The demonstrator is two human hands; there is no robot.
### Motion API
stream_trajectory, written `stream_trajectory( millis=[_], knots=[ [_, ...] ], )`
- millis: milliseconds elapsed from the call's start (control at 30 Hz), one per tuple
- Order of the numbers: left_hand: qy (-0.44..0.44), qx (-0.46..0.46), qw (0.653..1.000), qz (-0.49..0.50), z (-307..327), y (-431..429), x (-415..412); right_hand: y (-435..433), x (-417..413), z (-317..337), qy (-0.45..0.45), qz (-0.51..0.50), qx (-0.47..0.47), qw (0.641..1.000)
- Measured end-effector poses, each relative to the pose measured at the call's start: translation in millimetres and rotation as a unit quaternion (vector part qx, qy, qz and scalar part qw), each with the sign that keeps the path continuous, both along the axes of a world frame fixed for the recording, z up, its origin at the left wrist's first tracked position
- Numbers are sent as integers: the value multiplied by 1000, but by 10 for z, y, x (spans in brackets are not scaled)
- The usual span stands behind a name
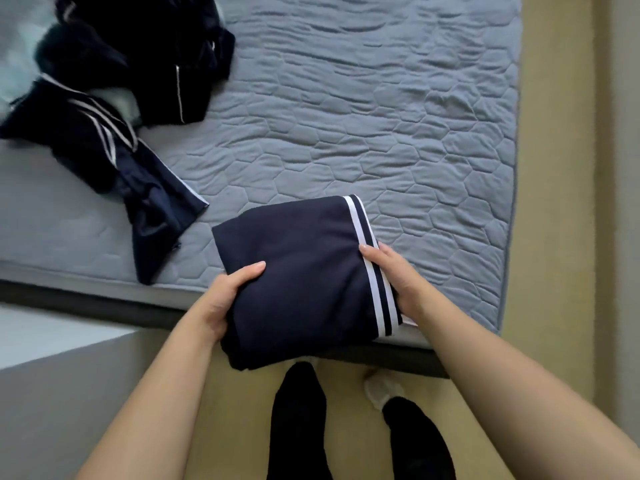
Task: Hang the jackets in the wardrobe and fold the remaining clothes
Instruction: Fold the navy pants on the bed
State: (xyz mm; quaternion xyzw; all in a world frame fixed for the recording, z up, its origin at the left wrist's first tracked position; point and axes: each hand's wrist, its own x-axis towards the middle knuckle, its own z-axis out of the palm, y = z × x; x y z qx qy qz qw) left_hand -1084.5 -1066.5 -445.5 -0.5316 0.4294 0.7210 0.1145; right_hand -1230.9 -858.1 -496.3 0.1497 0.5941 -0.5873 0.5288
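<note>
A folded navy garment [304, 271] with white stripes along its right edge hangs over the near edge of the bed [398, 116]. My left hand [221, 299] grips its left side, thumb on top. My right hand [398, 275] grips the striped right edge, thumb on the stripes. Unfolded navy trousers with white stripes [114, 161] lie crumpled at the left of the bed. A dark jacket with a zip [145, 60] is heaped behind them at the far left.
The bed has a grey-blue quilted cover. A grey-white block [52, 375] stands at the lower left beside the bed. Tan floor [554, 237] runs along the bed's right side. My legs in black trousers [298, 427] stand at the bed's edge.
</note>
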Motion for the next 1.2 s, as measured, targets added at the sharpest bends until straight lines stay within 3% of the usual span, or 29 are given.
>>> stream_trajectory(
  millis=[233, 333, 467, 667, 800, 867, 967, 1100, 1200],
  knots=[
    [72, -61, 983, 155, 1871, 868, 1066, 228, 289, 1785, 69, 237, -93, 965],
    [96, -78, 963, 238, 2576, 1381, 1756, 163, 660, 2491, 76, 342, -131, 927],
    [110, -144, 904, 388, 3274, 2121, 2799, -34, 1526, 3257, 72, 473, -186, 858],
    [88, -231, 745, 620, 3921, 3761, 4495, 107, 3702, 4049, 37, 670, -292, 682],
    [73, -290, 594, 747, 4210, 5139, 5526, 888, 5392, 4371, -2, 767, -330, 550],
    [20, -337, 511, 790, 4336, 5810, 6018, 1435, 6167, 4495, -24, 806, -332, 490],
    [-39, -374, 422, 825, 4558, 6850, 6673, 2284, 7171, 4703, -57, 854, -307, 417],
    [-9, -369, 367, 854, 4851, 8088, 7152, 3306, 8289, 4997, -67, 909, -258, 320],
    [-35, -373, 308, 874, 5077, 8802, 7560, 3981, 9033, 5206, -60, 927, -258, 265]
  ],
)
